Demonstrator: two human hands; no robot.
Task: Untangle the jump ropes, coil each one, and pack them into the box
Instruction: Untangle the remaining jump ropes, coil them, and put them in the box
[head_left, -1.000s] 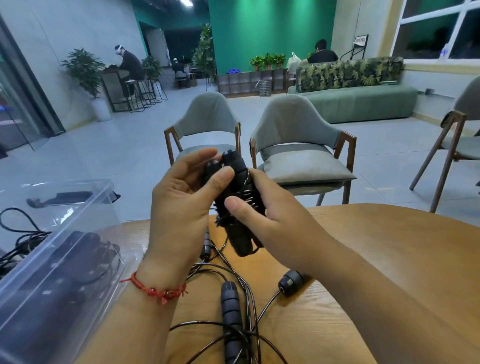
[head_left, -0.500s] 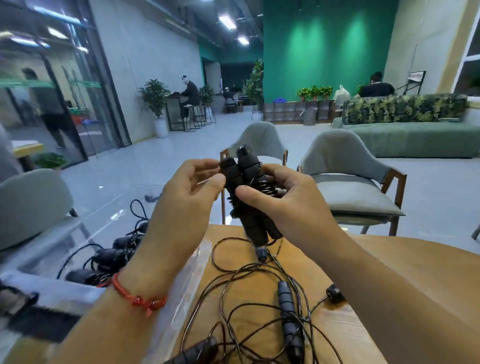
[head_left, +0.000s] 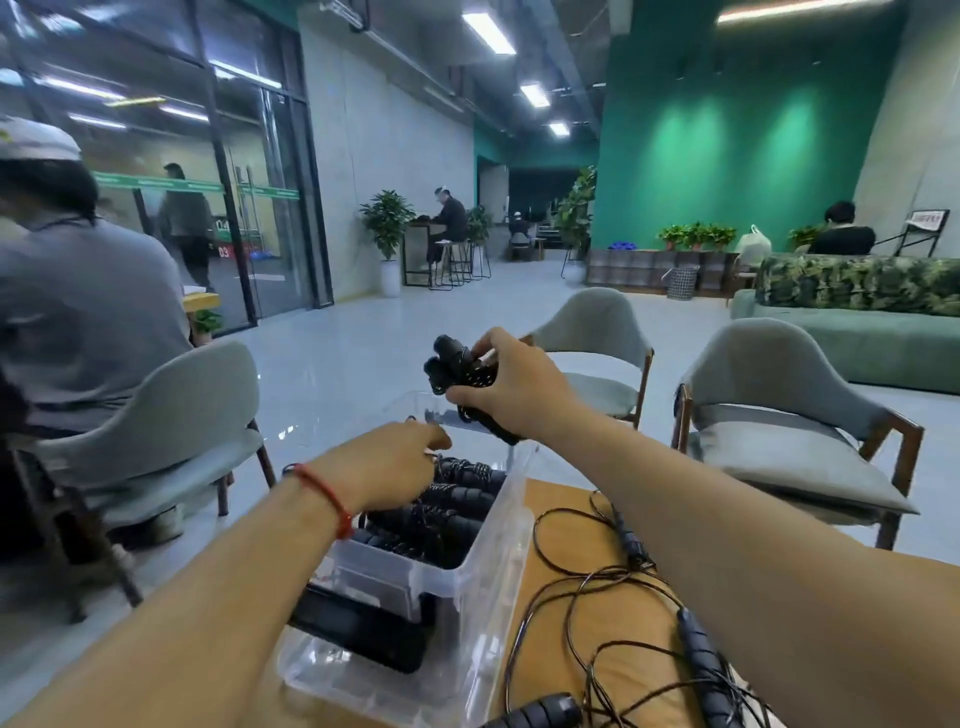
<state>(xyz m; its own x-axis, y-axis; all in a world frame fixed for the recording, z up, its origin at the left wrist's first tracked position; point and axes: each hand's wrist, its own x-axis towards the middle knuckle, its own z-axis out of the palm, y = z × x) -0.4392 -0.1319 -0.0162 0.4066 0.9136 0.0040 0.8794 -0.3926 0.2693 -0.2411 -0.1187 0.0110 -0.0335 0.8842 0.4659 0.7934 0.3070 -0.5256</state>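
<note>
My right hand (head_left: 511, 392) grips a coiled black jump rope bundle (head_left: 457, 366), handles together, held in the air above the far end of the clear plastic box (head_left: 496, 525). Several coiled black ropes (head_left: 449, 514) lie inside the box. My left hand (head_left: 392, 465) reaches into the box with fingers stretched forward over those ropes; its fingertips are partly hidden. Loose tangled ropes (head_left: 582, 587) with black handles (head_left: 701, 657) lie on the wooden table (head_left: 550, 670) to the right of the box.
A flat black object (head_left: 363, 631) lies at the box's near end. A grey chair (head_left: 171, 415) with a seated person (head_left: 78, 291) is close on the left. Two more grey chairs (head_left: 779, 410) stand beyond the table.
The view swung left and down to the box. My right hand carried the coiled bundle over the box. My left hand let go of the bundle and dropped into the box.
</note>
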